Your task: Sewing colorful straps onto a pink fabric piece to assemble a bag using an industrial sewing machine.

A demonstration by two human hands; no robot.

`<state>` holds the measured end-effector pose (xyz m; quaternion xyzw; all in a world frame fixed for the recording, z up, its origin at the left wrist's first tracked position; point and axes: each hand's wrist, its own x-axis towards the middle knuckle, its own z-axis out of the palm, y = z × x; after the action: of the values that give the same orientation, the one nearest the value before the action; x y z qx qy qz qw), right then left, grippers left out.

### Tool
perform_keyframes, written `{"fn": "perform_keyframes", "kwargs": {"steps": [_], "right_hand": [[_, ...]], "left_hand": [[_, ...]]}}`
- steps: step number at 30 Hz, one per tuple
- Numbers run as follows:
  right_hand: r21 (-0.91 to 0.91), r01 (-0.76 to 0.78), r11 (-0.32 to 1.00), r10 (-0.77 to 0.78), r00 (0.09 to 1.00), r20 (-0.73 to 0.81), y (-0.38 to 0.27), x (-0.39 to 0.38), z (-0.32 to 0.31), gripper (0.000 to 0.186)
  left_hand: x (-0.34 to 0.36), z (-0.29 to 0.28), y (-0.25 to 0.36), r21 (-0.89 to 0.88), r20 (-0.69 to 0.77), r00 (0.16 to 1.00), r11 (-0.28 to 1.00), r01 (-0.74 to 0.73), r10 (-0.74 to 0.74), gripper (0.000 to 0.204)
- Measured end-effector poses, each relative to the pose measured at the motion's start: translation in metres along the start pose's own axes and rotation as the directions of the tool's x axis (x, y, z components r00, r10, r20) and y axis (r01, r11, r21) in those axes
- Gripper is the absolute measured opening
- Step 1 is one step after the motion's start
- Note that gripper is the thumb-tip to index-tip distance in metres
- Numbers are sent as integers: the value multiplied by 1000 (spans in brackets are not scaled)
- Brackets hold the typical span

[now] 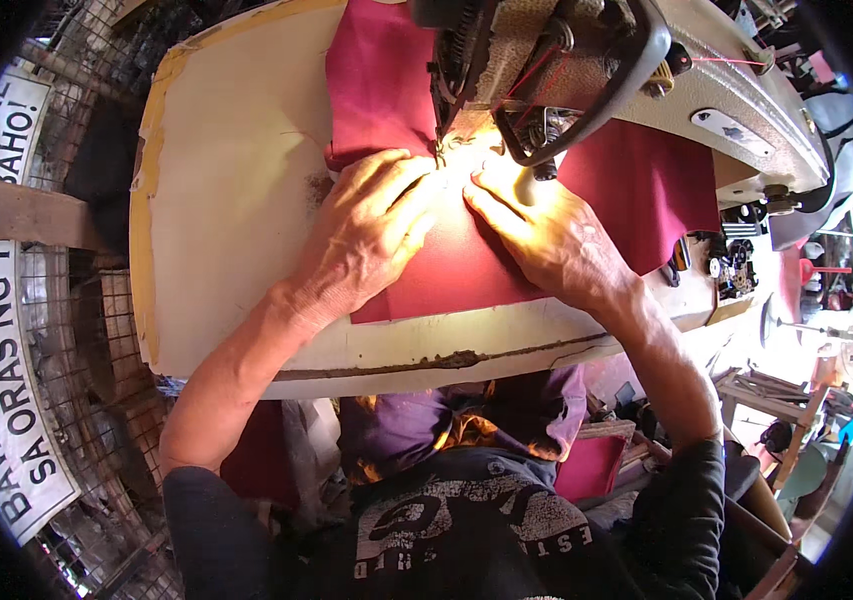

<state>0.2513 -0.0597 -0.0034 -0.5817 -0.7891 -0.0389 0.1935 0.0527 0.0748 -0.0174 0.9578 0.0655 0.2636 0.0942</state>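
A sheet of dark red leather-like material [446, 265] lies across the bed of a sewing machine [736, 90] and passes under its lit needle area. My left hand [371, 220] is on the left of the needle, with bent fingers closed on the sheet. On the right, my right hand [551, 235] has its thumb and fingers drawn together at the sheet, close to the presser foot. Glare from the lamp washes out the fingertips and the stitching point. More of the red material spreads behind the left hand and to the right under the machine arm.
A pale worktable [226, 200] with a worn, taped edge surrounds the machine. A black curved bar [636, 90] hangs just above my right hand. Red thread [731, 61] runs along the machine head. Wire mesh [116, 330] and a printed banner [6, 380] stand at left; clutter fills the right.
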Motion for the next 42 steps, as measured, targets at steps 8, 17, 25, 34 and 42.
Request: {"fn": "perform_keyframes", "kwargs": {"steps": [8, 17, 25, 34, 42], "right_hand": [[-23, 59, 998, -60, 998, -35, 3, 9, 5, 38], [-27, 68, 997, -70, 992, -107, 2, 5, 16, 43], [-27, 49, 998, -50, 997, -57, 0, 4, 14, 46], [43, 60, 997, -51, 983, -175, 5, 6, 20, 38], [5, 18, 1000, -17, 988, -152, -4, 5, 20, 42]], "left_hand": [[0, -2, -2, -102, -24, 997, 992, 74, -77, 32], [-1, -1, -4, -97, -4, 995, 991, 95, -96, 32], [-1, -1, -3, -13, 43, 996, 997, 76, -75, 32], [0, -7, -1, 50, 113, 992, 998, 42, -47, 37], [-3, -13, -10, -72, 89, 995, 996, 53, -47, 40]]}}
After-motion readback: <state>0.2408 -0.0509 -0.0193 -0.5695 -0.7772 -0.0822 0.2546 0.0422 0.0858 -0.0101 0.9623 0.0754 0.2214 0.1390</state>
